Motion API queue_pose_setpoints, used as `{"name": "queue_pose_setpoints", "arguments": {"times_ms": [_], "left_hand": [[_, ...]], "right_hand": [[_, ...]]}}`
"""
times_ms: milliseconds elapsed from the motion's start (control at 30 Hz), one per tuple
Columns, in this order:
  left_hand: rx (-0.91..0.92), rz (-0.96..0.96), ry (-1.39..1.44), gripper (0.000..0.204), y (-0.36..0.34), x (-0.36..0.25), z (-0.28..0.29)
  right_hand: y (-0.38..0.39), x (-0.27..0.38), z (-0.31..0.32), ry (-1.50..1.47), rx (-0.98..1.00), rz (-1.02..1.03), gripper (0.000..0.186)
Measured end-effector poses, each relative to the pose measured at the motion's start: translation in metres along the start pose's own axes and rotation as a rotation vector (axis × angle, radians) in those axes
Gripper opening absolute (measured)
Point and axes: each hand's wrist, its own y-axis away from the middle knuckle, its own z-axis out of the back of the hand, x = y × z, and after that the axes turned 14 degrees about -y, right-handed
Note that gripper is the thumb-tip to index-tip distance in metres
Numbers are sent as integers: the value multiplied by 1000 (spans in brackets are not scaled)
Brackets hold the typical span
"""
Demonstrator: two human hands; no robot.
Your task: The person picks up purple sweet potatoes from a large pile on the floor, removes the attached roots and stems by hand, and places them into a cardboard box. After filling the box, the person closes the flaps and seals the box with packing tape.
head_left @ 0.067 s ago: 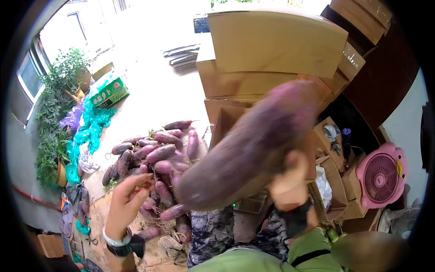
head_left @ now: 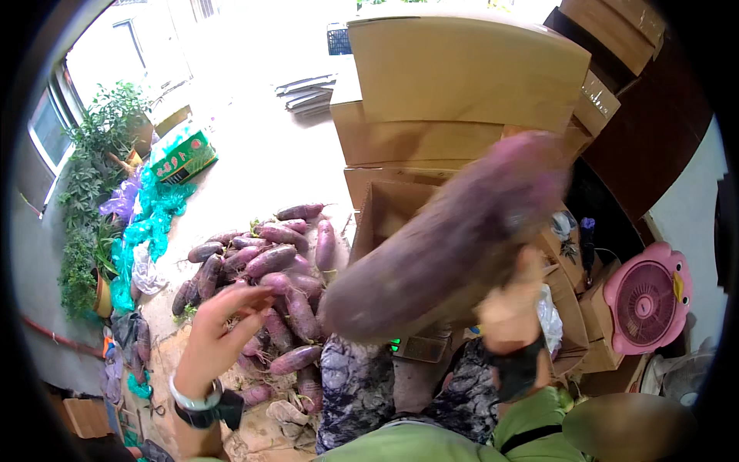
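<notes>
One purple radish [head_left: 443, 250] is gripped by the right hand [head_left: 511, 309]; near the radish pile [head_left: 271, 262], the half-curled left hand [head_left: 215, 335] is empty.

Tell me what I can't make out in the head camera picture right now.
All in the head view:
Right hand: most fingers hidden behind the large purple root it holds.
Root's skin: smeared by motion blur.
Open carton: bottom covered by the root.
Device with green display: reading too small, partly behind the root.
Far floor: washed out by glare.
</notes>
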Motion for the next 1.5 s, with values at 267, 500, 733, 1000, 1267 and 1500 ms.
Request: {"name": "queue_pose_setpoints", "arguments": {"times_ms": [267,500,733,1000,1267,1500], "left_hand": [[476,-924,-634,45,-168,-85,-106],[738,-1003,-980,18,-203,-47,-188],[631,-922,-1267,12,-178,-58,-144],[542,-881,-1060,9,-161,-30,-118],[379,-859,-956,13,-152,-13,-118],[312,-882,-969,15,-158,-12,-123]], "right_hand": [[-17,127,46,55,31,250,65],[-42,109,52,476,-105,60,72],[-93,53,93,820,86,-205,83],[-110,-21,149,1186,321,-503,80],[-97,-45,173,1495,424,-724,87],[-93,-41,204,1665,630,-714,78]]}}
